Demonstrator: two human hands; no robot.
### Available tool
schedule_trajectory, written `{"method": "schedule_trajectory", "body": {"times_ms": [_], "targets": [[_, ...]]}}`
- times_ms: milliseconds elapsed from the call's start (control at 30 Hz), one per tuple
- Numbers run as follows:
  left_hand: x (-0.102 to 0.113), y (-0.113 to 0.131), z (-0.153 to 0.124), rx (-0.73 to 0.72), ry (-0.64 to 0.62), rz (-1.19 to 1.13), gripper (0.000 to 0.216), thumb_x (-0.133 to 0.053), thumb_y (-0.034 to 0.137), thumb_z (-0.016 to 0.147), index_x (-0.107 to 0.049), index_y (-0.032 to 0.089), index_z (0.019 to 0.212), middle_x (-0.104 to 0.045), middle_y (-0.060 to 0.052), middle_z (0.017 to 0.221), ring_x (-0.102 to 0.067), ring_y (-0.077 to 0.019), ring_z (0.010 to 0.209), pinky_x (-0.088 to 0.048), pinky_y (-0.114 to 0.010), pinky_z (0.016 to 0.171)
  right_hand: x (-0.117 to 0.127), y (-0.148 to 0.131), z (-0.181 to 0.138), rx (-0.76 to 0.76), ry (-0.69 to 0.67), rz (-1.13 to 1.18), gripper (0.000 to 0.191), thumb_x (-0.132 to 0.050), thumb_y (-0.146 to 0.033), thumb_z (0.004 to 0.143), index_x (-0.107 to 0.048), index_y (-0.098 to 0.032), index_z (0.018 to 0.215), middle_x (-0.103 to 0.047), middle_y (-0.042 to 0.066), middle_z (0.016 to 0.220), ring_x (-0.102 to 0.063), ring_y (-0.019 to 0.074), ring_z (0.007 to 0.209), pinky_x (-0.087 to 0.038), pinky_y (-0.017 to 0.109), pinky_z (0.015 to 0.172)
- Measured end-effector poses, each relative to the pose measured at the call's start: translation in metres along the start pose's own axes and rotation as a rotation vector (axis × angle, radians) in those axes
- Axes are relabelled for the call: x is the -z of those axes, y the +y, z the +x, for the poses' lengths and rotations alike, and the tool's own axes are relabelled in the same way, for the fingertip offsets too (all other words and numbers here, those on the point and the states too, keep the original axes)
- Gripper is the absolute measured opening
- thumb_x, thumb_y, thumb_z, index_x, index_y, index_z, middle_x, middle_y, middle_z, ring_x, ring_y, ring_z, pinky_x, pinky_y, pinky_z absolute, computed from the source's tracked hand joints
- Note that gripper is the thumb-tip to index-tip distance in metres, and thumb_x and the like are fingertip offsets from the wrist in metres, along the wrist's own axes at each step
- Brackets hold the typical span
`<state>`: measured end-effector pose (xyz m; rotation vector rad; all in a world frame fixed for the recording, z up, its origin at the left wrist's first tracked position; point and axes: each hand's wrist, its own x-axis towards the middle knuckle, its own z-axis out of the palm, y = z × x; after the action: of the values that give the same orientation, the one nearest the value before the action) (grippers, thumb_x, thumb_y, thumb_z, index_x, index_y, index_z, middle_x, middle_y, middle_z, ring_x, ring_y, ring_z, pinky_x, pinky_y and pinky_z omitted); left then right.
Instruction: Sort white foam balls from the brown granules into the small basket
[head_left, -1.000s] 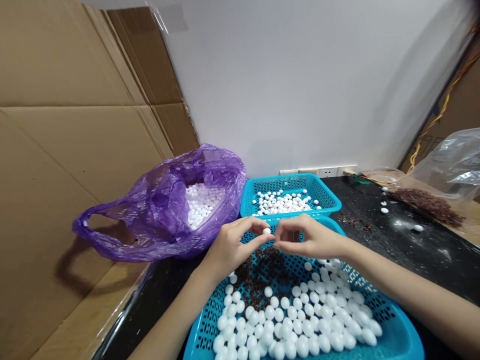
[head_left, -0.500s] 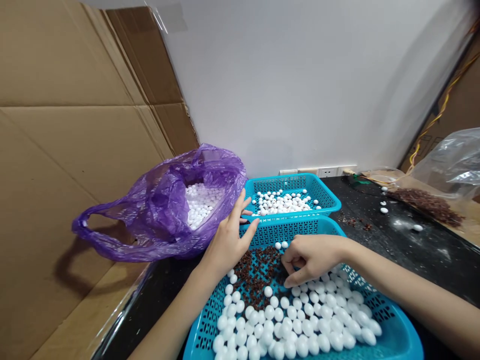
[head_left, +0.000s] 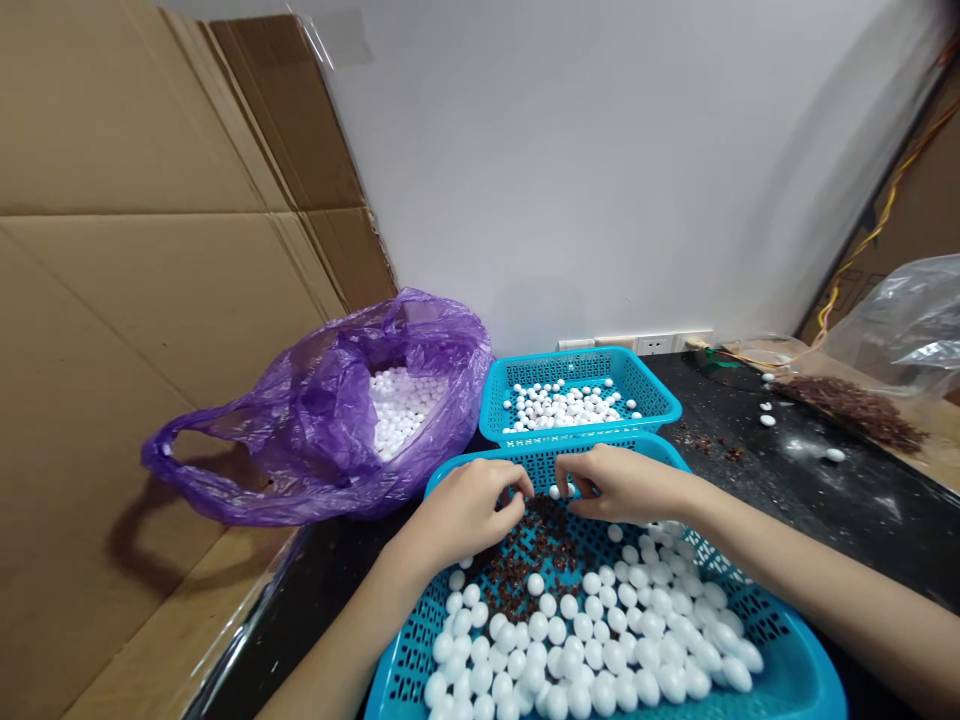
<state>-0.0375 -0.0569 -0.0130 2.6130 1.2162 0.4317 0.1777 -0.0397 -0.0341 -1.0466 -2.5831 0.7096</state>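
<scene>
The left hand (head_left: 474,510) curls above brown bits (head_left: 541,540); two white balls (head_left: 554,491) sit at the right hand's (head_left: 626,484) fingertips. Whether either grips anything is unclear; pinching single balls lightly seems best.

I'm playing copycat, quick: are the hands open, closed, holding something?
Left hand: curled; can't tell if holding anything.
Right hand: curled by balls; can't tell either.
</scene>
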Motion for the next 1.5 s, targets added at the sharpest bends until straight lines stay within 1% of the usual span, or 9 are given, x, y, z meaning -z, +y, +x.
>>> {"method": "schedule_trajectory", "body": {"times_ms": [167,400,633,800,933,1100,1233,1367,1500], "targets": [[0.001,0.000,-0.002,0.025,-0.085,0.043,0.020,-0.050,0.011,0.072,-0.067,0.022,0.076,-0.069,0.001,0.075,-0.063,-0.0169,0.071,-0.045,-0.025,0.063,-0.002,0.002,0.000,-0.072,0.045,-0.107,0.025,-0.062,-0.009,0.074,-0.062,-0.017,0.098,-0.061,0.000,0.068,-0.049,0.0147,0.058,-0.025,0.023,0.047],[-0.001,-0.005,-0.004,0.003,-0.164,0.008,0.018,-0.053,0.014,0.067,-0.067,0.021,0.077,-0.068,0.001,0.074,-0.062,-0.0147,0.065,-0.043,-0.021,0.055,-0.001,0.001,0.002,-0.145,0.087,-0.188,0.021,-0.063,-0.008,0.070,-0.066,-0.018,0.088,-0.060,0.000,0.065,-0.047,0.0138,0.055,-0.023,0.024,0.045],[0.001,-0.003,-0.001,0.077,-0.305,-0.019,0.017,-0.051,0.015,0.069,-0.066,0.019,0.077,-0.067,0.001,0.074,-0.060,-0.0134,0.067,-0.040,-0.019,0.056,-0.001,-0.003,-0.002,-0.134,0.097,-0.214,0.016,-0.060,-0.006,0.069,-0.058,-0.018,0.080,-0.058,-0.002,0.064,-0.046,0.0122,0.054,-0.022,0.023,0.045],[0.000,-0.002,0.000,0.080,-0.340,-0.063,0.015,-0.051,0.017,0.072,-0.065,0.017,0.077,-0.066,0.000,0.072,-0.058,-0.0126,0.064,-0.040,-0.020,0.057,0.003,-0.008,-0.005,0.002,-0.055,-0.031,0.011,-0.062,-0.009,0.072,-0.054,-0.017,0.071,-0.057,-0.004,0.063,-0.048,0.0107,0.054,-0.028,0.022,0.048],[0.000,-0.002,0.002,0.021,-0.339,-0.168,0.014,-0.052,0.016,0.075,-0.065,0.016,0.080,-0.064,0.000,0.072,-0.057,-0.0116,0.064,-0.040,-0.020,0.058,0.005,-0.007,-0.004,0.124,-0.270,0.205,0.010,-0.066,-0.021,0.080,-0.059,-0.017,0.074,-0.058,-0.003,0.065,-0.052,0.0106,0.057,-0.035,0.021,0.052],[-0.003,-0.005,0.002,0.019,-0.405,-0.239,0.013,-0.053,0.016,0.075,-0.065,0.016,0.081,-0.066,0.000,0.074,-0.059,-0.0114,0.066,-0.041,-0.018,0.059,0.005,-0.005,-0.007,0.117,-0.596,0.425,0.019,-0.072,-0.033,0.077,-0.063,-0.016,0.077,-0.056,-0.004,0.057,-0.050,0.0093,0.051,-0.034,0.019,0.047],[-0.005,-0.007,0.002,0.001,-0.415,-0.230,0.014,-0.053,0.016,0.077,-0.065,0.016,0.083,-0.066,-0.001,0.078,-0.060,-0.0115,0.069,-0.043,-0.019,0.061,0.007,-0.002,-0.009,0.085,-0.814,0.503,0.021,-0.078,-0.029,0.069,-0.065,-0.017,0.080,-0.052,-0.008,0.049,-0.043,0.0070,0.043,-0.030,0.018,0.044],[-0.006,-0.006,0.003,0.013,-0.418,-0.219,0.012,-0.055,0.017,0.077,-0.065,0.015,0.084,-0.066,-0.001,0.076,-0.060,-0.0113,0.067,-0.044,-0.019,0.061,0.008,0.000,-0.010,0.124,-0.863,0.513,0.015,-0.077,-0.024,0.071,-0.068,-0.017,0.081,-0.049,-0.009,0.046,-0.042,0.0063,0.043,-0.029,0.018,0.045],[-0.003,-0.004,0.002,0.006,-0.407,-0.223,0.009,-0.056,0.019,0.078,-0.064,0.016,0.080,-0.066,0.000,0.074,-0.059,-0.0112,0.066,-0.042,-0.019,0.059,0.007,-0.001,-0.010,0.179,-0.781,0.522,0.018,-0.077,-0.028,0.072,-0.069,-0.016,0.082,-0.054,-0.007,0.051,-0.046,0.0075,0.047,-0.031,0.018,0.046]]}}
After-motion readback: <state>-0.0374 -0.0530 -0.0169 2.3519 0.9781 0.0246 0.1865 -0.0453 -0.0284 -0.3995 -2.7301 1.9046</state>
